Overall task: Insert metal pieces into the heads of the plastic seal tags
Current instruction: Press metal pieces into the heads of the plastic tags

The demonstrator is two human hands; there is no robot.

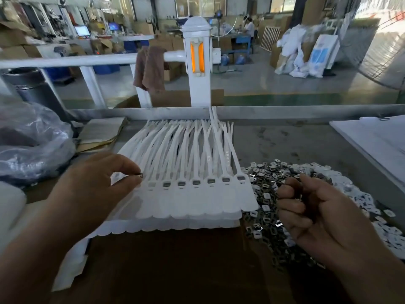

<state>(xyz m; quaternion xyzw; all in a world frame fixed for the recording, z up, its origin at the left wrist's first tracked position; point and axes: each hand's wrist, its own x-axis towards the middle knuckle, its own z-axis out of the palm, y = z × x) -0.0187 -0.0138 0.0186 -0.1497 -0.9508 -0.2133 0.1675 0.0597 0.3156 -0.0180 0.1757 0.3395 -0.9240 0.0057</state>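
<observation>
A row of white plastic seal tags [188, 200] lies side by side on the table, their straps fanning away toward the rail. Several heads on the right carry a dark metal piece; the head at the left end [151, 184] looks pale. My left hand [94, 189] pinches one small metal piece [140, 175] between thumb and forefinger, just left of that head. My right hand [315, 213] hovers over the heap of loose metal pieces [269, 178], fingers curled; what lies inside them is hidden.
More white tag sheets [153, 229] lie stacked under the row. A crumpled clear plastic bag [32, 141] sits at the left, papers [100, 134] behind it, a white board [372, 141] at the right. A white rail post [198, 62] stands beyond the table edge.
</observation>
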